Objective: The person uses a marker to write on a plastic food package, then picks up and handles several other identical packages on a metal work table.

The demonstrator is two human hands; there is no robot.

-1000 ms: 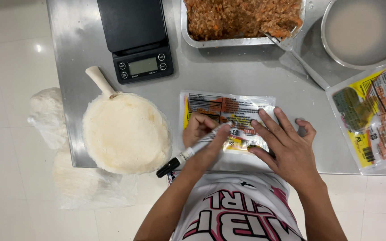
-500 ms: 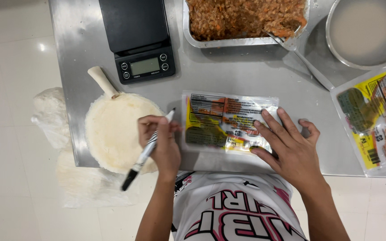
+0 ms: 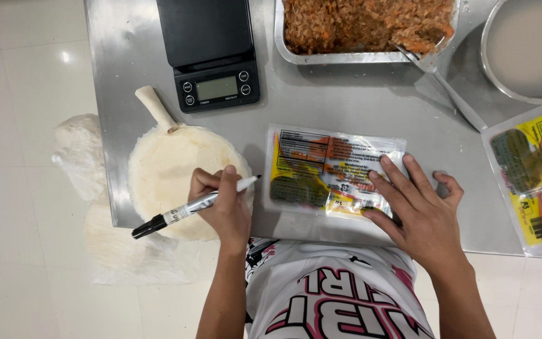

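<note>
steel worktop (image 3: 321,107): left hand (image 3: 224,204) grips marker (image 3: 189,207) over round pan (image 3: 170,179); right hand (image 3: 418,210), flat and unclenched, pins clear packet (image 3: 321,169); labelling step appears paused; next needs pen tip on packet

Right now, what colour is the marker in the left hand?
The marker has a silver-grey barrel, black cap end and white tip. It shows best in the head view.
</note>
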